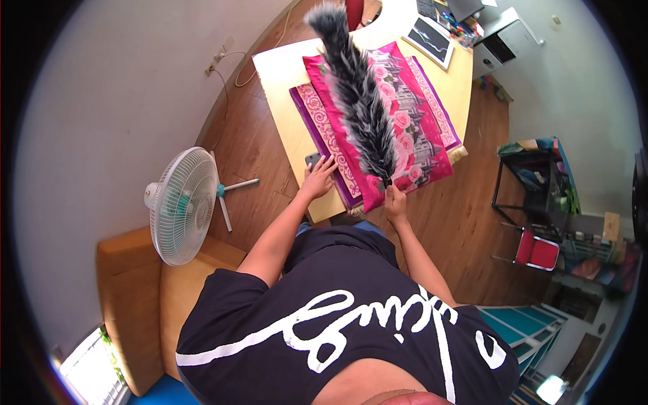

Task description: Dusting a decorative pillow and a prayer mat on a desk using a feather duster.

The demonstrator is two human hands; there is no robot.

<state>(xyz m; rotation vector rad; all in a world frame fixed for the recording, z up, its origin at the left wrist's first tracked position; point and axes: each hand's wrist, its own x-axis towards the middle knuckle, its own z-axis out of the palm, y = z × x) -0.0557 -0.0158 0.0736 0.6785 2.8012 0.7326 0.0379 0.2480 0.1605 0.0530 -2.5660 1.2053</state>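
Note:
My right hand (396, 203) is closed around the handle end of a fluffy grey-black duster (362, 101), which extends up and away over the desk. Under it lies a pink cushion or folded cloth (440, 152) printed with roses and castles. That rests on a purple-edged patterned cloth (316, 114) with a fringe, spread on a pale wooden desk (283, 119). My left hand (320, 178) lies with fingers apart at the cloth's left edge, touching or just over a dark grey phone-like object (313, 159). The fingers partly hide that object.
A white standing fan (185, 205) is at the left, beside an orange sofa (129, 283). A framed picture (430, 41) and a keyboard (427, 7) lie on the desk's far part. A red folding chair (537, 250) and a dark-framed rack (536, 177) stand at the right.

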